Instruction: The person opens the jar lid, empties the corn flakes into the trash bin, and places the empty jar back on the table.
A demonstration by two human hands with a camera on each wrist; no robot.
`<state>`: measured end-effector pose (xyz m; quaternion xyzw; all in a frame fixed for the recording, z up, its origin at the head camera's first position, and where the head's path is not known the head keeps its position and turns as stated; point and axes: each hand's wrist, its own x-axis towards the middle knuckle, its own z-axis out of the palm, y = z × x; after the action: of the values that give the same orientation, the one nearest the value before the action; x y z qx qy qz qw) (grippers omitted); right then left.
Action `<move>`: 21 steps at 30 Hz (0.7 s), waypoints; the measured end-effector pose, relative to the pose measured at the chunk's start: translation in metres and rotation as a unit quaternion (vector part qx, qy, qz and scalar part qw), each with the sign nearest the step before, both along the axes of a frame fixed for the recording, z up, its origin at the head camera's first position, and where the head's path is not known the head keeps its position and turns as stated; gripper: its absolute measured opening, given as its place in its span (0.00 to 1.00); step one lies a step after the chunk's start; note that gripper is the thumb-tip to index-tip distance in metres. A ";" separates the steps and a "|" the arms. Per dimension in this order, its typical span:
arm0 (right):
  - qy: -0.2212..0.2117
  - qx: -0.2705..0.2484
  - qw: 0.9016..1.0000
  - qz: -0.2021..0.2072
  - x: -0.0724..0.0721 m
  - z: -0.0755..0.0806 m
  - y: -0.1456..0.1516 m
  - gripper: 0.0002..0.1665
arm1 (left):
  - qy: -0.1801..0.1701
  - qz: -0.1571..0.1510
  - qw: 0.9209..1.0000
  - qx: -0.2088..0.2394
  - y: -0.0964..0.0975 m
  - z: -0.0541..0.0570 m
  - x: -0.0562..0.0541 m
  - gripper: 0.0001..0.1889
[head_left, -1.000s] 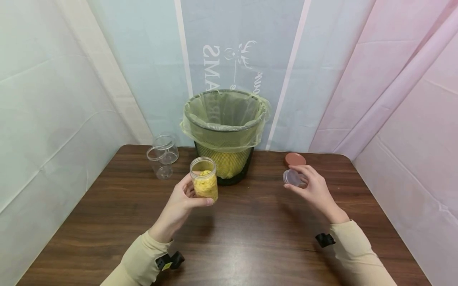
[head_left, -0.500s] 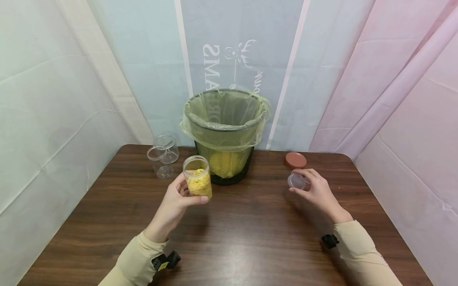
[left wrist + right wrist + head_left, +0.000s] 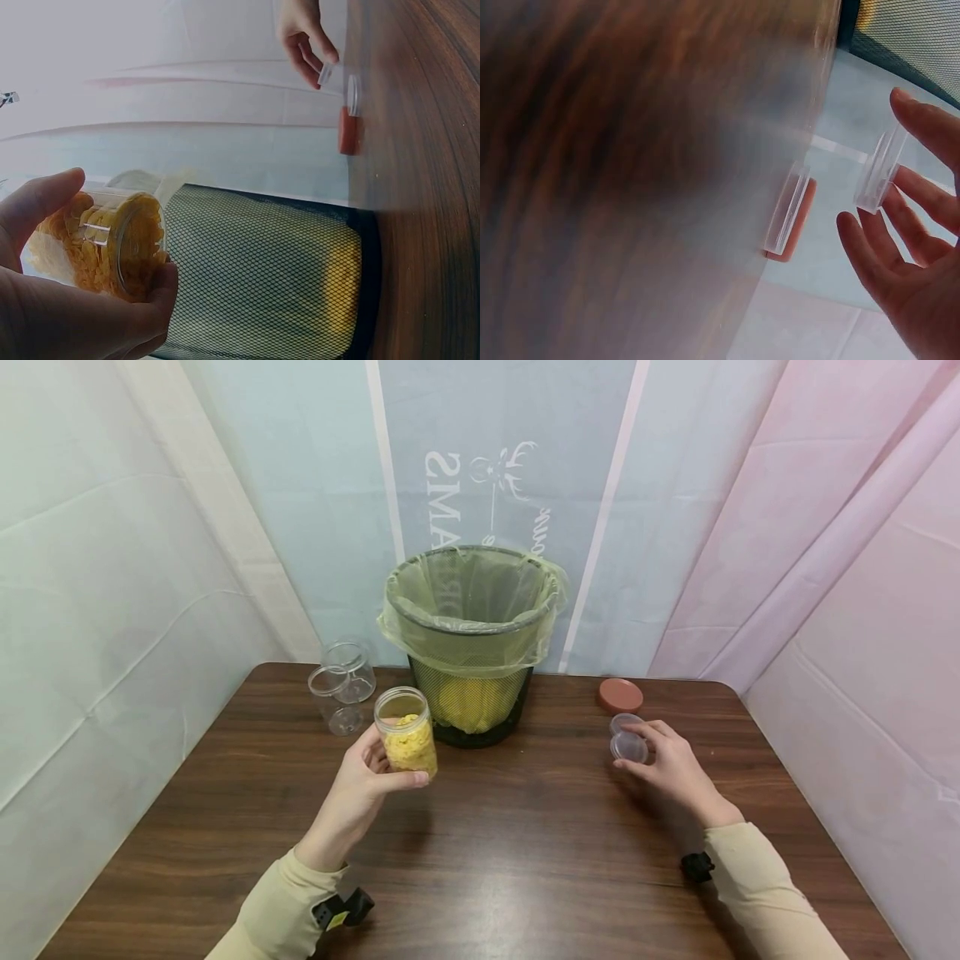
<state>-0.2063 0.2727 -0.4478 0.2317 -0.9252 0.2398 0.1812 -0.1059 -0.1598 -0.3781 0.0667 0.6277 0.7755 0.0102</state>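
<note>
My left hand [image 3: 351, 793] grips a clear open-topped jar [image 3: 406, 733] partly filled with yellow crumpled bits, raised over the table in front of the bin. The jar leans slightly, its mouth up. On the right, my right hand [image 3: 673, 770] pinches a clear plastic lid [image 3: 628, 747] between thumb and fingers, just above the table. A second clear lid [image 3: 624, 723] lies right behind it, partly covered by the fingers. In the right wrist view the held lid [image 3: 881, 169] stands apart from the one lying down [image 3: 787, 210].
A black mesh bin [image 3: 480, 693] with a pale yellow liner stands at the back middle, yellow stuff at its bottom. Two clear jars [image 3: 330, 697] stand at the back left. A reddish-brown lid [image 3: 620, 695] lies near the back right edge of the wooden table [image 3: 495, 860].
My left hand has drawn the jar a little left, away from the bin. My right hand has lowered the lid slightly right and toward me, uncovering the second clear lid.
</note>
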 end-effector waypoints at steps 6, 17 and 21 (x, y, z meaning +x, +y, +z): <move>0.010 0.015 1.000 0.013 -0.002 0.000 0.004 0.34 | 0.002 0.000 1.000 0.000 -0.001 -0.001 0.000 0.35; -0.079 0.053 0.995 -0.010 -0.005 0.001 0.008 0.32 | 0.001 0.003 1.000 0.003 -0.002 0.001 0.001 0.35; -0.105 0.057 0.993 -0.011 -0.006 0.003 0.009 0.31 | 0.000 0.003 1.000 0.004 -0.002 0.001 0.001 0.35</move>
<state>-0.2126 0.2818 -0.4450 0.2051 -0.9536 0.2082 0.0718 -0.1048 -0.1621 -0.3771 0.0644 0.6248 0.7781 0.0077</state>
